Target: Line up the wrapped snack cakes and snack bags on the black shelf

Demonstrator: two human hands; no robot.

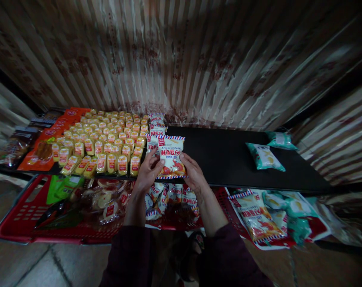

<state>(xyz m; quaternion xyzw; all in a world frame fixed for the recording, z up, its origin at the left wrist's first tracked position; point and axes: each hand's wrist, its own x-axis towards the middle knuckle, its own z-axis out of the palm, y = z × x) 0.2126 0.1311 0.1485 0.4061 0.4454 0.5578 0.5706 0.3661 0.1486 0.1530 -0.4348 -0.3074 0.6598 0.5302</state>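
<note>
A white snack packet with red lettering and a blue-and-red striped border stands at the front edge of the black shelf. My left hand grips its left side and my right hand grips its right side, fingers closed on it. Behind it runs a short row of the same packets towards the wall. Several more of these packets lie in the red basket below my hands.
Rows of small yellow packets fill the shelf's left part, with orange packs beyond. Two teal packets lie on the shelf's right. Another red basket at lower right holds white and teal packets. A striped wall stands behind.
</note>
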